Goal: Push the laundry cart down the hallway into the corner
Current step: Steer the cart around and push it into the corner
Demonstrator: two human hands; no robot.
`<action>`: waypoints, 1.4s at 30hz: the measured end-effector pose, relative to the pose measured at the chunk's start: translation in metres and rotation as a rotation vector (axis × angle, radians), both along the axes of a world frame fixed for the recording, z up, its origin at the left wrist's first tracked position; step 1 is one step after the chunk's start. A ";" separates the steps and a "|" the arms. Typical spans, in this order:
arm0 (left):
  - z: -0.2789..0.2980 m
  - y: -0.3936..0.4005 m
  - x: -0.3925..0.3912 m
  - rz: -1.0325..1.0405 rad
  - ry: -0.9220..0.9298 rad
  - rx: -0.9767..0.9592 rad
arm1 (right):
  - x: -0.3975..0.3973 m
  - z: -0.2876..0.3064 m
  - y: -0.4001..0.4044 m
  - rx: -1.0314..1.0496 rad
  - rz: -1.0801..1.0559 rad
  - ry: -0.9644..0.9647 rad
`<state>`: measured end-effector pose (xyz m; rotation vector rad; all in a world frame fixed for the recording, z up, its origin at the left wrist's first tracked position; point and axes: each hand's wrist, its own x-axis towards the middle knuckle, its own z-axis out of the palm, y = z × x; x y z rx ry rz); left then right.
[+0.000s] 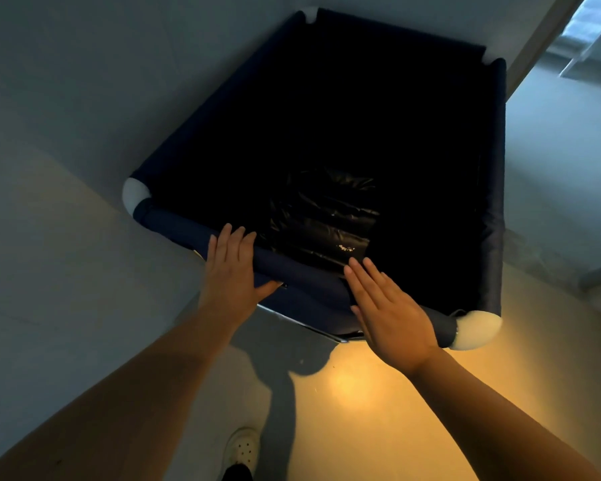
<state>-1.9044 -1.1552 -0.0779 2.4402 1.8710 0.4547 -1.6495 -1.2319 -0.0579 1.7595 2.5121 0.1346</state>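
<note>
Navy fabric laundry cart [493, 189], directly ahead of both grips. Left hand [231, 269] draped open over near rail; right hand [389, 314] flat, fingers extended, clasping nothing.

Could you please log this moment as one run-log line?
left hand: flat on near rail | right hand: flat on near rail | laundry cart: against left wall | inside: black bag

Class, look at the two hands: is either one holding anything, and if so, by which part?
Neither grips anything. The left hand and the right hand lie flat, fingers open, against the near padded rim of the laundry cart.
</note>
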 end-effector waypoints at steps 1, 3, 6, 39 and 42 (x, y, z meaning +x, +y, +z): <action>-0.002 0.001 0.003 0.000 0.000 0.002 | 0.004 -0.001 0.001 0.002 0.016 -0.013; -0.006 0.004 0.009 0.000 0.004 0.007 | 0.011 -0.003 0.004 0.011 0.036 -0.027; -0.011 0.014 0.014 -0.008 -0.007 0.026 | 0.017 -0.005 0.012 0.028 0.028 -0.017; 0.017 0.148 -0.068 -0.101 0.096 -0.065 | -0.094 -0.007 0.111 0.005 -0.128 0.243; 0.021 0.138 -0.061 -0.085 0.086 -0.078 | -0.084 -0.004 0.104 -0.013 -0.101 0.241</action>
